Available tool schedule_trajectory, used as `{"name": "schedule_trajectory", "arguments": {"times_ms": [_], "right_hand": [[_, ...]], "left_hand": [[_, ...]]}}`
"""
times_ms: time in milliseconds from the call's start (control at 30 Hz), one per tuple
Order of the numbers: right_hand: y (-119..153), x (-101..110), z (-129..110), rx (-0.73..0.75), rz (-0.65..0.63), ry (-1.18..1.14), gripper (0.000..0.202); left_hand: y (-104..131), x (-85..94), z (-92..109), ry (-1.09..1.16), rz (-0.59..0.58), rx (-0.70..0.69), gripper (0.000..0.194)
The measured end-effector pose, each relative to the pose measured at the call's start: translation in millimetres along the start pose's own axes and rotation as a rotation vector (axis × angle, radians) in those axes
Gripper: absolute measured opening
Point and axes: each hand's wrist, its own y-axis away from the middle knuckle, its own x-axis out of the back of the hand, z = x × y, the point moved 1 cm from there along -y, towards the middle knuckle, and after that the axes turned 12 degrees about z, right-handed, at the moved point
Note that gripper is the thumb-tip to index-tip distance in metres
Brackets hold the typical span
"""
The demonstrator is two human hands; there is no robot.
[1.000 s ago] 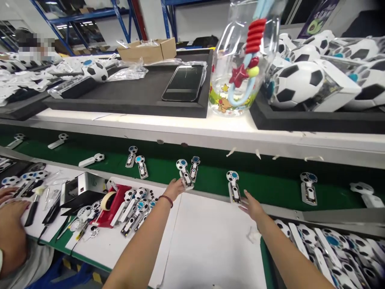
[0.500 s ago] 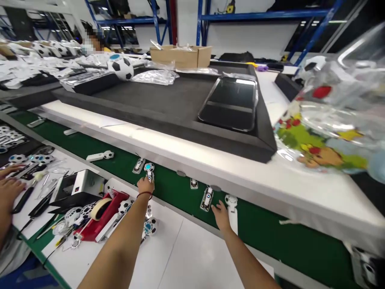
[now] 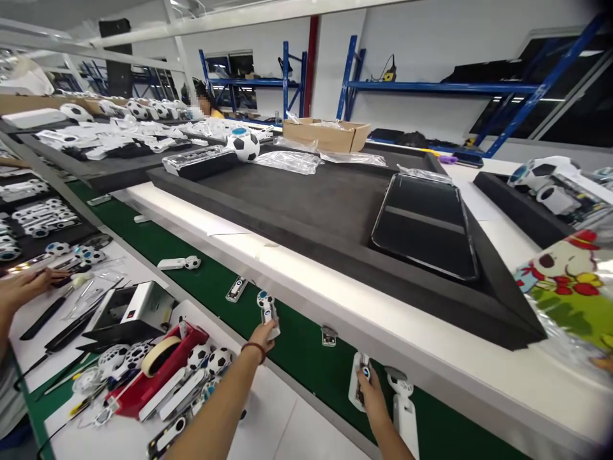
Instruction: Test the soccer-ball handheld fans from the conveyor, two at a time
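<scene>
My left hand reaches onto the green conveyor belt and its fingers close on a small white part with a football-patterned head. Farther right, my right hand grips another white part on the belt. A third white football-headed part lies just right of that hand. More such parts sit on the belt: one flat piece and one with a ball end.
A red tape dispenser and several football-headed parts lie on the white bench at lower left. A co-worker's hand works at far left. Above the belt, a black foam tray holds a phone and a toy football.
The view has tilted up and swung left, so the belt sits lower in frame. My left hand stays on the football-headed part; my right hand has closed over a white part.
</scene>
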Motion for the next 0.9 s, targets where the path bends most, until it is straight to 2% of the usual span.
{"name": "schedule_trajectory", "arguments": {"times_ms": [100, 167, 233, 333, 400, 500, 567, 667, 700, 767, 900], "right_hand": [[40.8, 29.1, 2.8, -0.039, 0.158, -0.141, 0.058], [74.4, 51.8, -0.9, -0.080, 0.179, -0.319, 0.063], [108.7, 74.4, -8.9, -0.135, 0.074, -0.505, 0.061], [152.9, 104.2, -25.7, -0.222, -0.090, -0.731, 0.052], [173.9, 118.3, -37.0, -0.244, -0.116, -0.816, 0.053], [195.0, 128.1, -50.6, -0.169, -0.138, -0.838, 0.049], [207.2, 128.4, -56.7, -0.074, -0.189, -0.833, 0.044], [227.6, 125.4, -59.4, -0.019, -0.200, -0.869, 0.042], [234.6, 124.2, -57.5, -0.061, -0.189, -0.891, 0.041], [248.2, 121.6, -47.1, -0.248, -0.171, -0.927, 0.037], [276.3, 115.5, 1.6, -0.698, -0.169, -0.857, 0.034]], "left_hand": [[75.0, 6.5, -10.0, 0.268, -0.159, -0.056, 0.046], [130.7, 21.3, -12.5, 0.403, -0.278, -0.101, 0.063], [180.0, 40.7, -8.6, 0.510, -0.417, -0.108, 0.067], [230.6, 70.0, 7.3, 0.682, -0.627, -0.125, 0.052], [250.2, 84.9, 16.8, 0.713, -0.684, -0.156, 0.045], [270.7, 96.1, 16.0, 0.682, -0.698, -0.092, 0.056], [282.9, 98.6, 4.1, 0.645, -0.641, 0.019, 0.059], [298.3, 100.9, -21.3, 0.598, -0.458, 0.180, 0.052], [302.0, 101.9, -29.4, 0.593, -0.411, 0.223, 0.048], [306.3, 104.0, -44.2, 0.591, -0.392, 0.287, 0.041], [306.9, 110.8, -76.1, 0.539, -0.496, 0.400, 0.023]]}}
